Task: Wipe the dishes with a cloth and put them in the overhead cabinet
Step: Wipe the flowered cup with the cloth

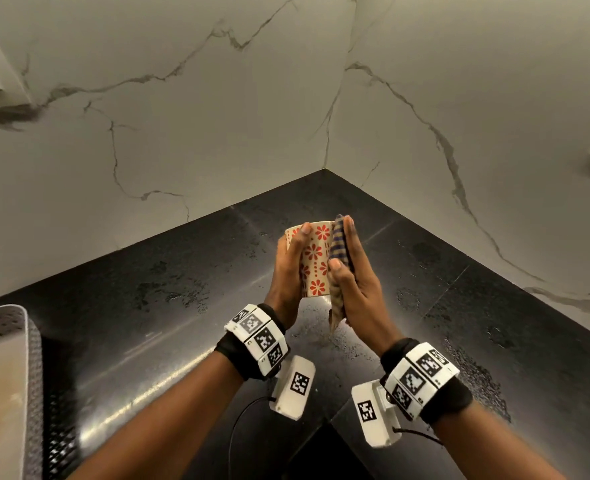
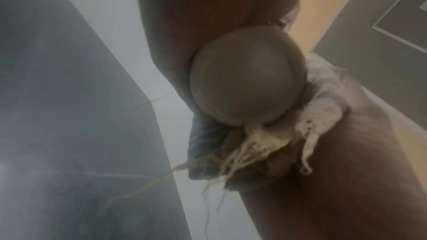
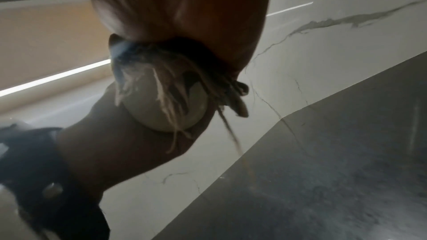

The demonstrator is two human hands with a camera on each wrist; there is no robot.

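Both hands worked above the counter (image 1: 169, 306) — your left hand (image 1: 288, 271) curled round the cup (image 1: 312, 258), your right hand (image 1: 354, 285) pressing the cloth (image 1: 340, 251) flat against it — so turning it would have dried every side.

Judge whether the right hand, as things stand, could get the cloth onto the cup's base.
Probably yes. The left hand grips only the cup's side, so the base is bare. The right hand already presses the cloth to the cup's side, its frayed end at the base.
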